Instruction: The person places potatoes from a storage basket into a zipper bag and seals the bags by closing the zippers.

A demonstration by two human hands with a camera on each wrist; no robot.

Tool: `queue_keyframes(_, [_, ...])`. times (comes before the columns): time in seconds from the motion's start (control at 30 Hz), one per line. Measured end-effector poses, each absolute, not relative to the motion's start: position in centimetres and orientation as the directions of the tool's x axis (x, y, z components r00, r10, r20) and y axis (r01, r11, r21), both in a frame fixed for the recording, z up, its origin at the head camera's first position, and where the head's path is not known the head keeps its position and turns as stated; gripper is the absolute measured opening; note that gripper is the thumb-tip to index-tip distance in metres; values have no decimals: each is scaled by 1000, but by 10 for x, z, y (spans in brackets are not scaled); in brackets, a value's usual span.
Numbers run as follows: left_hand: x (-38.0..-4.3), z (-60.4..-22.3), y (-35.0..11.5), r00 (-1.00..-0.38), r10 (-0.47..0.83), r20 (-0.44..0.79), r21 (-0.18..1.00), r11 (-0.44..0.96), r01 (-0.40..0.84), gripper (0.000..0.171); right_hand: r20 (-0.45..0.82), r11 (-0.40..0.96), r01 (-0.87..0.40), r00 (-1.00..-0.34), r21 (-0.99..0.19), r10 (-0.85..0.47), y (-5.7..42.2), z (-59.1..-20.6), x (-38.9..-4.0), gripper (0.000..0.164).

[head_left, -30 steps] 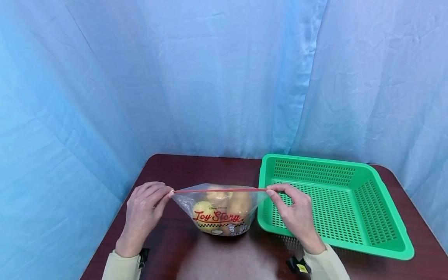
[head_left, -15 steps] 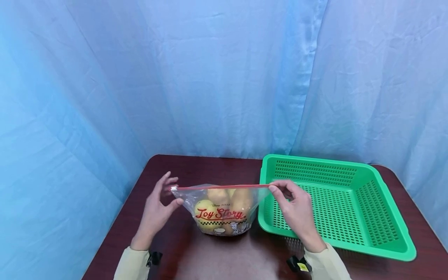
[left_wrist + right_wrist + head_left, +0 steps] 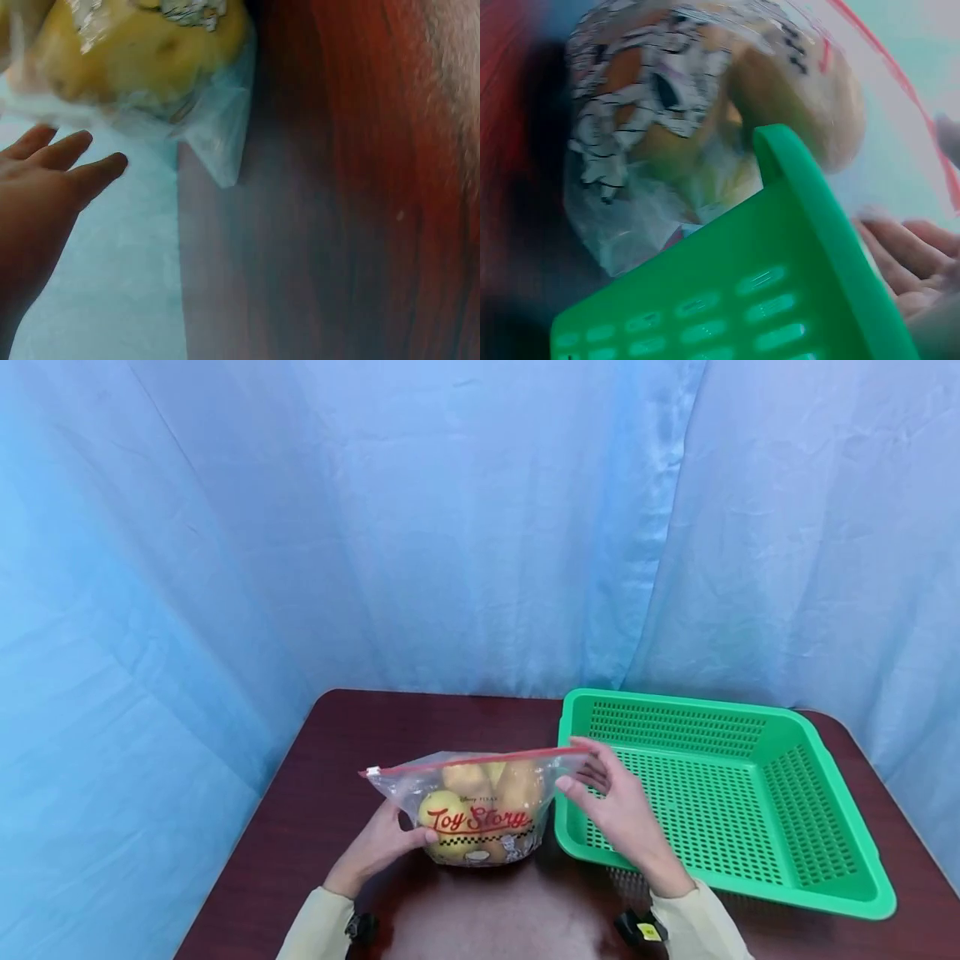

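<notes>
A clear zip bag [image 3: 487, 814] with "Toy Story" lettering and a red zip strip stands upright on the table, its white slider at the strip's left end. Inside it are several rounded yellow and tan fruits [image 3: 442, 810], partly covered by the print; their kind is hard to tell. My left hand [image 3: 378, 847] lies at the bag's lower left side, thumb towards the front, and its fingers appear straight in the left wrist view. At the upper right corner, my right hand [image 3: 618, 806] has its thumb in front and fingers behind, spread apart; contact there is unclear.
A green perforated plastic basket [image 3: 720, 881] stands just right of the bag, under my right hand. The dark red-brown table [image 3: 300, 860] carries both. Pale blue curtains [image 3: 450, 527] hang behind the table and at its left side.
My left hand has let go of the slider end and moved down and right to the bag's side. My right hand has loosened its pinch on the strip's right end. The strip now tilts.
</notes>
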State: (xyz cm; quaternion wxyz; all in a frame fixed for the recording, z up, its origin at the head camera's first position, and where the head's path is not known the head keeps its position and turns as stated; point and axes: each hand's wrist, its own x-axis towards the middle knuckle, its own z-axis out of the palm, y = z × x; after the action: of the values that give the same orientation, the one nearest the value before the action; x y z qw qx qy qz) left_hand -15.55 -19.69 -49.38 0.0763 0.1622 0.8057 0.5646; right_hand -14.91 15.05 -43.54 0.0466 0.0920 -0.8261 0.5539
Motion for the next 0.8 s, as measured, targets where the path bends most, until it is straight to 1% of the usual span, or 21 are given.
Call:
queue_keyframes(0.1, [-157,-497,-192,-954,280,109,928,316,199,86,143,419,-189,-980,-888,-140,148,-436,-150,55])
queue_keyframes(0.27, [-159,-495,-190,-950,242,199,909,317,271,51,169,465,-208,-978,-861,-125,137,-433,-154,36])
queue_keyframes(0.33, [-159,-489,-190,-955,228,191,899,350,264,45,175,475,-210,-977,-855,-117,133,-431,-156,30])
queue_keyframes(0.43, [-160,-478,-190,-974,191,122,884,426,194,47,159,500,-202,-979,-842,-128,128,-429,-161,28])
queue_keyframes(0.53, [-162,-468,-189,-988,154,13,877,472,85,50,119,568,-185,-981,-802,-152,125,-430,-165,34])
queue_keyframes(0.67, [-163,-460,-191,-976,168,-142,896,441,-54,57,82,641,-158,-986,-751,-146,123,-431,-166,44])
queue_keyframes(0.8, [-164,-455,-197,-954,168,-247,905,392,-166,73,108,665,-150,-989,-732,-104,127,-428,-163,53])
